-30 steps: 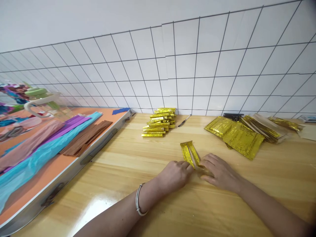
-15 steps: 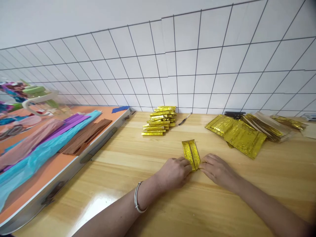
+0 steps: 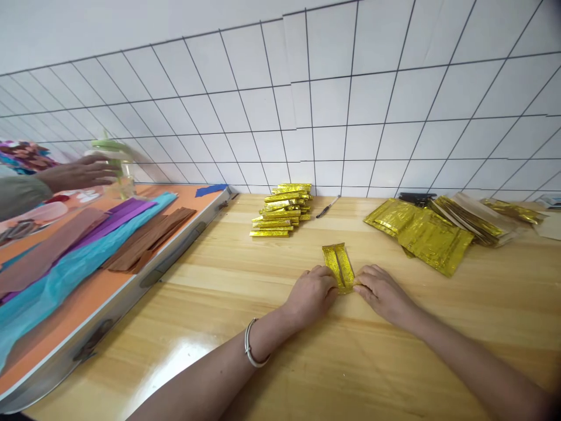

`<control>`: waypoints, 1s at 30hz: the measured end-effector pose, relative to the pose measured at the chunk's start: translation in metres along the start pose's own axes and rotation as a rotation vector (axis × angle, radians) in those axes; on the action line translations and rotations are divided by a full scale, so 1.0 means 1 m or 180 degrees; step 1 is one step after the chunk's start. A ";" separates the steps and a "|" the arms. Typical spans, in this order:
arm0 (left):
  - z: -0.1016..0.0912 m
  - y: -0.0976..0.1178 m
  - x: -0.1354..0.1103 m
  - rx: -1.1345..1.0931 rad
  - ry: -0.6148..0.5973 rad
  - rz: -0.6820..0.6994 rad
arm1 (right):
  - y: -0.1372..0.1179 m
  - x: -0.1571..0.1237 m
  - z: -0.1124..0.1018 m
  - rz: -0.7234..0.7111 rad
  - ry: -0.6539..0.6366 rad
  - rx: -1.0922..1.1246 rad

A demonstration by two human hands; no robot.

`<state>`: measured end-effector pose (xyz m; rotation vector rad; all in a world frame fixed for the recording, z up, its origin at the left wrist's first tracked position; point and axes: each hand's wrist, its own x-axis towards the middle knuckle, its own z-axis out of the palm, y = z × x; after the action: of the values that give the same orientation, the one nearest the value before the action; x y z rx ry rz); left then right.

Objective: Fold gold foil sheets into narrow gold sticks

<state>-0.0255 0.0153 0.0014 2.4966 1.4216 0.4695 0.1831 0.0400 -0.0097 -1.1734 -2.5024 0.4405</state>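
A small piece of gold foil paper (image 3: 338,260) lies on the wooden table, with folded long sides meeting at a seam down its middle. My left hand (image 3: 312,294) is closed with its fingertips on the paper's near left corner. At the near right corner, my right hand (image 3: 385,297) pinches the edge between thumb and fingers. The near edge is partly hidden by my fingers. Beyond my hands, a stack of narrow folded gold strips (image 3: 283,210) stands by the wall. Flat gold foil sheets (image 3: 432,240) lie to the right.
A black pen (image 3: 328,207) lies near the wall. At left, an orange-topped board (image 3: 175,234) carries blue, purple, pink and brown crepe paper strips (image 3: 146,240). Another person's hand (image 3: 83,172) is at a green-lidded bottle (image 3: 120,175) there. A dark object (image 3: 416,199) sits behind the gold sheets.
Another person's hand has come in from the left, up to the bottle. My two hands keep their hold on the gold paper's near edge and have shifted only slightly.
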 end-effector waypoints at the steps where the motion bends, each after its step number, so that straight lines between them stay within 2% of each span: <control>1: 0.001 0.000 0.000 0.0011 0.0039 -0.0048 | 0.000 0.001 0.000 0.0024 -0.0030 -0.0044; 13: 0.010 -0.003 0.005 -0.0075 0.0216 -0.0156 | -0.009 0.008 0.001 0.0225 -0.0089 -0.0487; 19: 0.009 0.000 0.002 0.0132 0.0245 -0.0109 | -0.012 0.009 0.000 0.0200 -0.0140 -0.0641; 30: 0.003 -0.002 0.008 0.0596 -0.0246 -0.0103 | -0.014 0.009 0.001 0.0156 -0.0140 -0.0809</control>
<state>-0.0214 0.0232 -0.0008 2.5991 1.5377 0.2405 0.1680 0.0384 -0.0038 -1.3331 -2.6310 0.1643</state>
